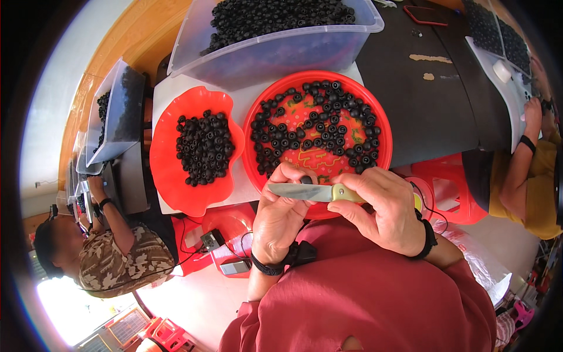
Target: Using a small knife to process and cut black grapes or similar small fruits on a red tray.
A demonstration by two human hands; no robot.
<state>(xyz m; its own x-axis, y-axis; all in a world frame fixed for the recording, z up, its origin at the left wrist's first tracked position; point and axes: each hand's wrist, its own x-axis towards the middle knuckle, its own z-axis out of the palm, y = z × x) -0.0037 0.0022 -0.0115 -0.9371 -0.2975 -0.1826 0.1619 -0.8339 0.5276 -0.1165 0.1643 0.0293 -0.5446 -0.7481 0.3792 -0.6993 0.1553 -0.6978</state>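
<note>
My right hand (387, 211) is closed round the yellow-green handle of a knife (302, 192), its blade pointing left. In my left hand (273, 226) a small round black piece (305, 179) is pinched between the fingertips, just above the blade. Both hands are over the near edge of a round red tray (386, 132) with a printed bottom. Many loose black pieces (337, 129), several with a hole showing, lie scattered in that tray. To its left, a wavy-edged red dish (166, 144) holds a heap of similar pieces (205, 146).
Behind the tray stands a large clear plastic bin (287, 56) full of black pieces. A dark table (410, 105) extends right, with a red-edged phone-like object (426, 16). One person (126, 258) works at left, another (516, 182) at right. Red stools (454, 182) stand below.
</note>
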